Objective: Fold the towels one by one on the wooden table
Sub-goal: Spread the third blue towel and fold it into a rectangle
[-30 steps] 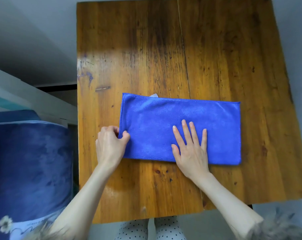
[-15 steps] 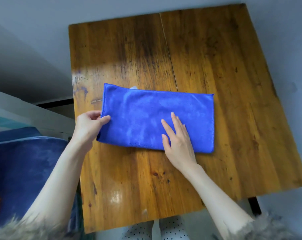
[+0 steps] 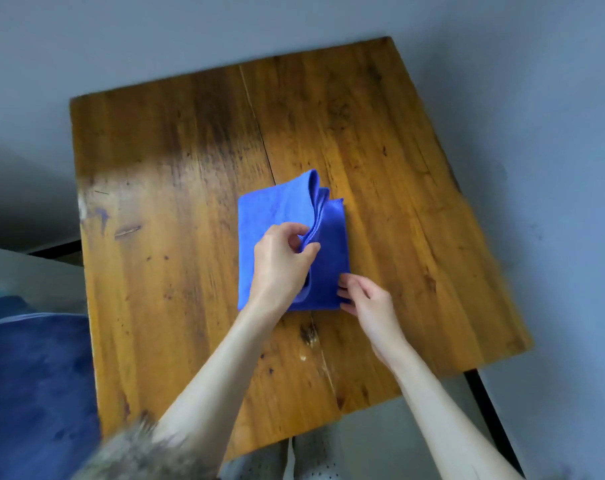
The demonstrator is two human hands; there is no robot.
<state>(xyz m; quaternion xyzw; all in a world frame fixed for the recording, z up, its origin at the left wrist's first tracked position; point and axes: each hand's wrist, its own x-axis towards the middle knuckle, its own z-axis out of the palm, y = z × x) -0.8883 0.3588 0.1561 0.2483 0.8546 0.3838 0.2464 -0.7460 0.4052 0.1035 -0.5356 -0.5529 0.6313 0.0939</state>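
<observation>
Blue towel (image 3: 280,209) mid-bench, second fold nearly closed: left half carried over onto the right, top layers not yet flat, far corner bowed up. Left hand (image 3: 283,263) pinching the loose edges between thumb and fingers. Right hand (image 3: 365,297) loosely curled, fingertips touching the near right corner, apparently pinning it. Left to do, by judgement: lay flap down, square edges, smooth, maybe one more fold. No other towels seen on the wooden bench (image 3: 162,216). Dark blue fabric (image 3: 34,393) just beside its left edge, contents unclear. Nothing blocking the fold.
</observation>
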